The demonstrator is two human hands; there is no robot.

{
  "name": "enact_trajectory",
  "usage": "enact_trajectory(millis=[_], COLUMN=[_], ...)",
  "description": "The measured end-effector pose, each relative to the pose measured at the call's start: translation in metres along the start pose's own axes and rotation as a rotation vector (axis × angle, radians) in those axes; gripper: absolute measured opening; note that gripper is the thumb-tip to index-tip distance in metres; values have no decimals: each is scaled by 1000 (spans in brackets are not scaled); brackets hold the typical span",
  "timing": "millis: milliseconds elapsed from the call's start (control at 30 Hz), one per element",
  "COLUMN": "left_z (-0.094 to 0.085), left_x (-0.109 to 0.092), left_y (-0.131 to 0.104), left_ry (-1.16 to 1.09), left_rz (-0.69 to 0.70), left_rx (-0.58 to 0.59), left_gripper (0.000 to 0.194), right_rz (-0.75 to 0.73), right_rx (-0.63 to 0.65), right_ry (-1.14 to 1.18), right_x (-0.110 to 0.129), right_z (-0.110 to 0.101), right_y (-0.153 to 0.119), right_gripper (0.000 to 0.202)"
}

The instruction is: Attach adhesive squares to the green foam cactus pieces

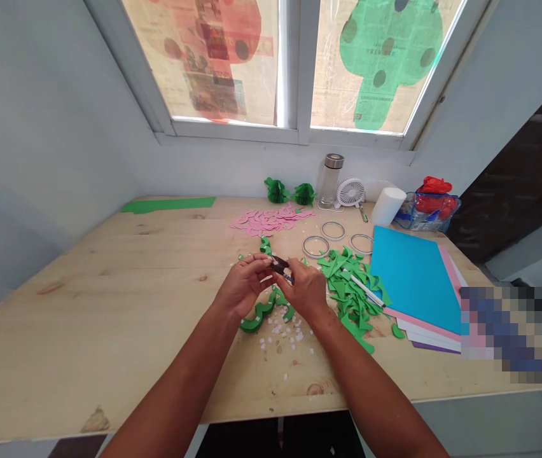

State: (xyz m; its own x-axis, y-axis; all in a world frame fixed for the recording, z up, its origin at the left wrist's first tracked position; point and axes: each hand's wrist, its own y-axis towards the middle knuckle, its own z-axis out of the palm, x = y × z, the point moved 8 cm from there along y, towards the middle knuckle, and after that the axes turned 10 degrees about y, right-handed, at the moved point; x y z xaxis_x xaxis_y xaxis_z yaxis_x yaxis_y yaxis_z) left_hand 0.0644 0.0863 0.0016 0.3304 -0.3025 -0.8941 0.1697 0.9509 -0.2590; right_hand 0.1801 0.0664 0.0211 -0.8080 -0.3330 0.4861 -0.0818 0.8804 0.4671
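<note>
My right hand (306,285) is closed on a small dark tool (279,264), whose tip reaches to the fingers of my left hand (247,284). The left fingers are pressed together near a tiny white bit; what exactly they pinch is too small to tell. Below the hands lie curved green paper pieces (252,323) with small white squares on them. Many white bits (294,331) are scattered on the wooden table (156,305). Another green curved piece (264,244) lies just beyond the hands.
Green scraps (352,292) with a white pen lie right of my hands, near tape rolls (315,247). Coloured sheets (411,273) are further right. Pink cutouts (271,221), a bottle (331,181), a fan (350,191) and a white roll (388,206) stand or lie behind.
</note>
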Motion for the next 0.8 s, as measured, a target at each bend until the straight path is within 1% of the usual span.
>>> enact_trajectory(millis=[100, 233, 367, 433, 533, 633, 800], left_z=[-4, -19, -37, -42, -47, -51, -58], left_x=[1, 1, -1, -2, -4, -4, -2], left_y=[2, 6, 7, 8, 10, 12, 12], left_ry=[-53, -69, -7, 20, 33, 19, 6], left_rz=[2, 31, 63, 84, 112, 139, 183], left_rx=[-15, -91, -164, -171, -159, -149, -160], left_gripper=[18, 21, 21, 22, 21, 20, 18], right_rz=[22, 106, 274, 369, 472, 511, 498], right_rx=[17, 45, 41, 59, 101, 119, 109], right_ry=[7, -6, -82, -129, -216, -296, -390], right_x=[-2, -16, -45, -61, -80, -94, -110], right_z=[1, 3, -1, -3, -3, -4, -4], right_y=[0, 3, 9, 13, 20, 25, 28], right_gripper=[29, 33, 34, 35, 35, 34, 35])
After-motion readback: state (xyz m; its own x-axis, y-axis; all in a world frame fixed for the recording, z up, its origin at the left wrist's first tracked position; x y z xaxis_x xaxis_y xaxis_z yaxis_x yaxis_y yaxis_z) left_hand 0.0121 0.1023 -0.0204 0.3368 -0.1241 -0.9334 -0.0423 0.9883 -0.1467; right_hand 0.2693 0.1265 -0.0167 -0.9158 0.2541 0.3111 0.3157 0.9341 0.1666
